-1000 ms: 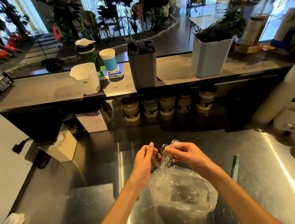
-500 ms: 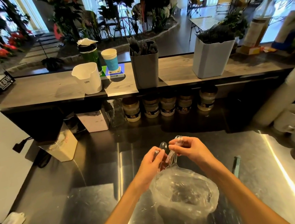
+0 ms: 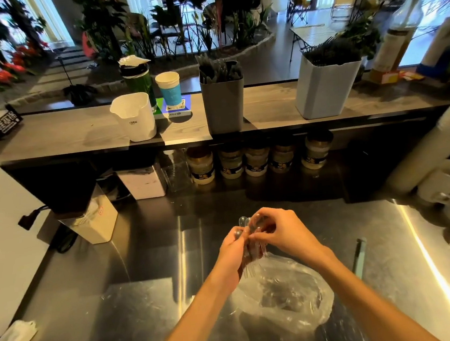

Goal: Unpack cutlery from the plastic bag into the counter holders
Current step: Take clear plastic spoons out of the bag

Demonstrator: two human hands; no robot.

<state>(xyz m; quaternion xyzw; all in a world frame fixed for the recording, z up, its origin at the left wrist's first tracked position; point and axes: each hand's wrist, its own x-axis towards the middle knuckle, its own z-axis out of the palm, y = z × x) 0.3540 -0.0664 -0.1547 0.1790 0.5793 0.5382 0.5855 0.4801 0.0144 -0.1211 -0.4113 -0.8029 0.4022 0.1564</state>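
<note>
1. Viewed from above: two bare hands meeting over a steel worktop (image 3: 150,313), just above a clear plastic bag (image 3: 286,298) lying open on it.
2. Left hand (image 3: 233,253) closed round the handles of a small bunch of clear plastic spoons (image 3: 250,240); right hand (image 3: 278,234) pinching the bowl ends with curled fingers. Exact spoon count impossible to tell, several at least.
3. Spoons lifted clear of the bag mouth, not yet carried to any holder.
4. On the raised shelf beyond: three holders. White holder (image 3: 135,117) at left apparently empty, grey holder (image 3: 223,100) in the middle with dark cutlery, pale holder (image 3: 325,86) at right also filled with dark cutlery.
5. Judged roughly midway or later: two holders stocked, clear spoons in hand likely bound for the white one, bag seemingly almost emptied, contents hard to make out.
</note>
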